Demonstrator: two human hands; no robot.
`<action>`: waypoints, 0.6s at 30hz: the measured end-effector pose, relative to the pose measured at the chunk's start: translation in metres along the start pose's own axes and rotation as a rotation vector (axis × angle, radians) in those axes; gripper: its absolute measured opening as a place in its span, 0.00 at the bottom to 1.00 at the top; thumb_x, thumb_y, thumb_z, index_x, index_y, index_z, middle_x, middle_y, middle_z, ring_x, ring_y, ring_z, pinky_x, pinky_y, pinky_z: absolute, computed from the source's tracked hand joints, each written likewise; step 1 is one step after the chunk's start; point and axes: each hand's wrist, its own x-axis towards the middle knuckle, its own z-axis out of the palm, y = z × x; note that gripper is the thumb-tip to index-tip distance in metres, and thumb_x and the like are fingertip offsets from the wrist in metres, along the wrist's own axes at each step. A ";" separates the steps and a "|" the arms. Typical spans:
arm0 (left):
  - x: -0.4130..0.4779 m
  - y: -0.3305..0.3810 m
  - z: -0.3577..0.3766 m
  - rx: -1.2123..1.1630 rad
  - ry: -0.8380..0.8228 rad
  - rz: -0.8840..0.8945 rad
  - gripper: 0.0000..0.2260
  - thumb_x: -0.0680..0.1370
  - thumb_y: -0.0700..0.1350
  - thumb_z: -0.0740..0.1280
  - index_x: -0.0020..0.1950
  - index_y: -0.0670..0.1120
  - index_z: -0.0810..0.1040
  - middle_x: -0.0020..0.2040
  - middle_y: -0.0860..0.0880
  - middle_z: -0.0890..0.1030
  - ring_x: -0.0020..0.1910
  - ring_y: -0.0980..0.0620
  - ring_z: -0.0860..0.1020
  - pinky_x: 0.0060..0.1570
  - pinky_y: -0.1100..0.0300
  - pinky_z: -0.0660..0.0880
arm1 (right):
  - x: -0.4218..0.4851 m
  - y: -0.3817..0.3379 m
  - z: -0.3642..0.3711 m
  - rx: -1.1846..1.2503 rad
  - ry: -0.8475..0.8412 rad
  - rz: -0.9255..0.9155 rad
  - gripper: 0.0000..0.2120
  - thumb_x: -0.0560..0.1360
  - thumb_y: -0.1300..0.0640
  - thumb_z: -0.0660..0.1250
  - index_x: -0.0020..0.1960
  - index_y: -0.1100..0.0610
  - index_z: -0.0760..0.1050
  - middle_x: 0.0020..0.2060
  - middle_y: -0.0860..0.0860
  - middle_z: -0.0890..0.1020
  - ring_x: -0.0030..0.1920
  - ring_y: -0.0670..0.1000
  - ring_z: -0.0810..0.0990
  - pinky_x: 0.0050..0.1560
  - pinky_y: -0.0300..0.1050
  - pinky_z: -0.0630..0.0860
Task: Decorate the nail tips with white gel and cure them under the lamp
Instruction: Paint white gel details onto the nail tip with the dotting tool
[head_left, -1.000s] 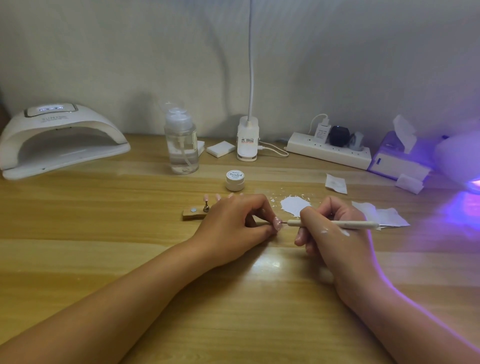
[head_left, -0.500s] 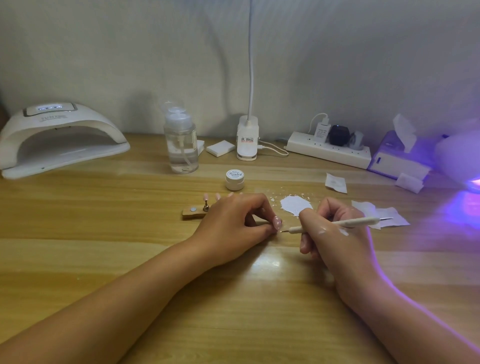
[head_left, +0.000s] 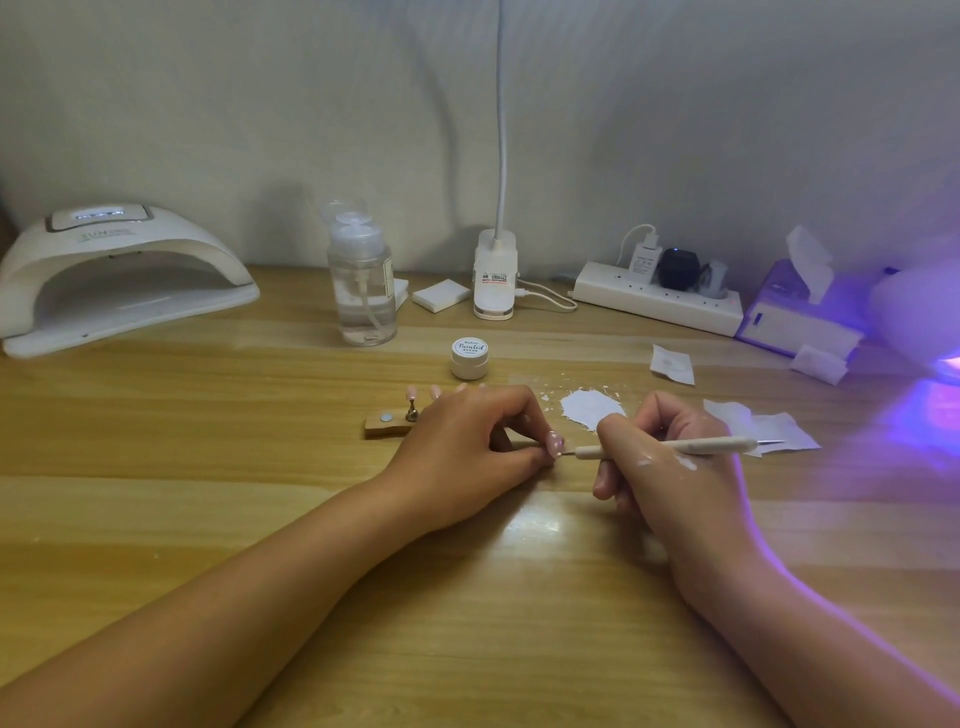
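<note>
The right hand (head_left: 660, 457) is gripping a dotting pen (head_left: 675, 447), fingers curled round it, its point at the pink nail tip (head_left: 555, 443). The left hand (head_left: 467, 441) is pinching that tip between thumb and forefinger, near the white gel jar (head_left: 469, 357), in front of it. Both hands are bracing on the desk (head_left: 260, 467); light, brief touches should be giving clean dots.

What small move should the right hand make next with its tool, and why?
Probably ease the dotting tool the last bit onto the nail tip for another white dot: the left hand pinches the tip, it shows a few dots, and the right hand holds the point right at its edge.
</note>
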 end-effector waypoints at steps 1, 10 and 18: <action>0.000 0.000 0.000 -0.003 0.001 0.001 0.08 0.73 0.43 0.74 0.40 0.56 0.78 0.44 0.62 0.84 0.29 0.64 0.75 0.32 0.71 0.64 | 0.000 0.000 0.000 0.002 0.001 0.001 0.07 0.61 0.54 0.65 0.25 0.50 0.70 0.22 0.56 0.78 0.24 0.47 0.70 0.29 0.41 0.64; 0.000 0.000 0.001 -0.012 0.005 -0.011 0.09 0.73 0.45 0.73 0.39 0.57 0.77 0.45 0.63 0.84 0.30 0.63 0.77 0.34 0.67 0.67 | 0.001 0.002 -0.006 0.177 0.121 -0.105 0.11 0.71 0.57 0.69 0.33 0.52 0.70 0.24 0.54 0.80 0.23 0.46 0.75 0.23 0.35 0.70; -0.003 -0.002 0.002 0.028 0.029 0.009 0.07 0.73 0.44 0.74 0.41 0.55 0.79 0.43 0.67 0.82 0.33 0.61 0.78 0.37 0.68 0.70 | 0.000 0.010 -0.006 -0.347 0.110 -0.251 0.12 0.80 0.42 0.61 0.46 0.48 0.65 0.39 0.46 0.81 0.40 0.49 0.86 0.43 0.59 0.81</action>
